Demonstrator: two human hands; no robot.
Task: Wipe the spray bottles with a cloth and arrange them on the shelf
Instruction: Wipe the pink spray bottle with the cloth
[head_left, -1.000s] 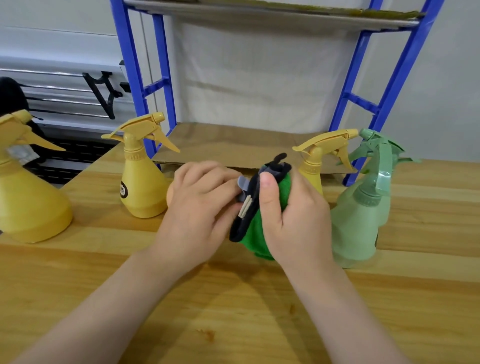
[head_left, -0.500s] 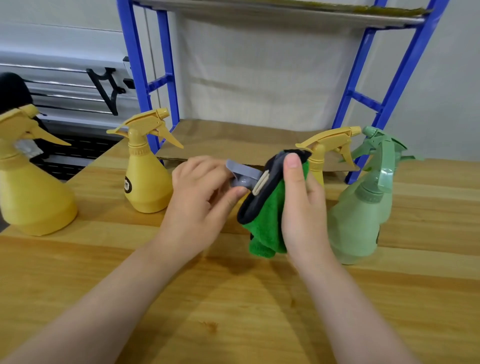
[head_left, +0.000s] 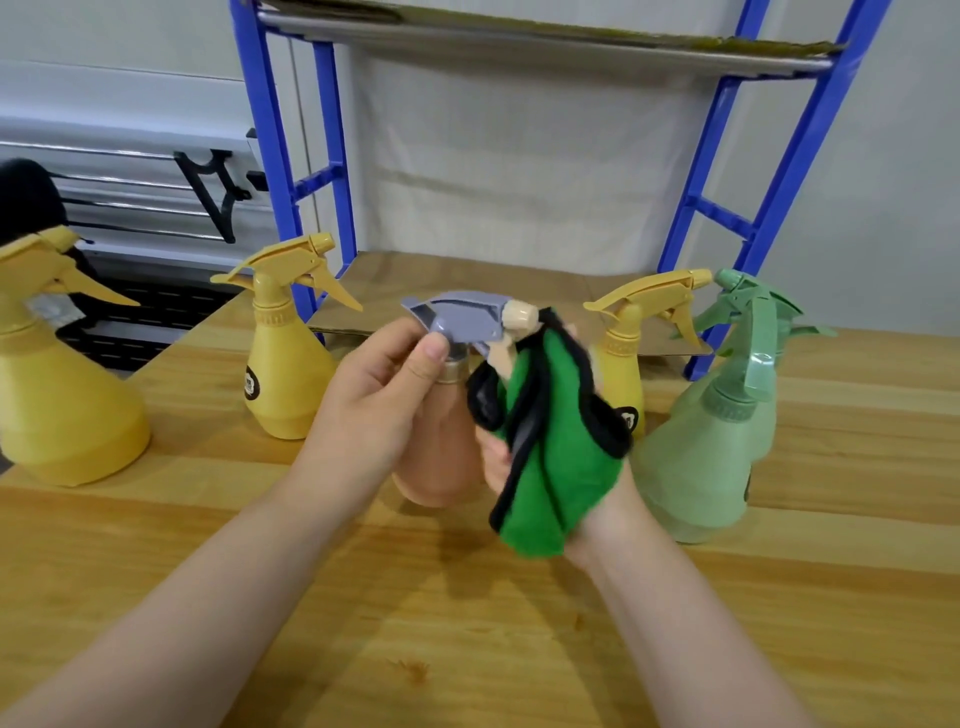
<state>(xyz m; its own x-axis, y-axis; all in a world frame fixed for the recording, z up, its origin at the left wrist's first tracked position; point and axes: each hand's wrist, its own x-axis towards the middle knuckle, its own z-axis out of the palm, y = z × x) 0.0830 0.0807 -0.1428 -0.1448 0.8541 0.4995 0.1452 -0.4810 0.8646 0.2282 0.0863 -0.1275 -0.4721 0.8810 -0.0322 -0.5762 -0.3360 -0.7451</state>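
Both hands have lifted: left hand (head_left: 384, 410) grips peach bottle (head_left: 441, 457), right hand (head_left: 587, 467) clutches cloth (head_left: 550, 457).

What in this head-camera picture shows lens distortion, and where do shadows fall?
Head view: the blue shelf frame leans outward toward the edges, a wide-angle bend; soft shadows lie on the wooden table beneath the left hand, the right hand and the green cloth; no strong glare.

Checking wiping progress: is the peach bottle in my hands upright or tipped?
Upright: the peach bottle has its grey trigger head on top, gripped by the left hand.
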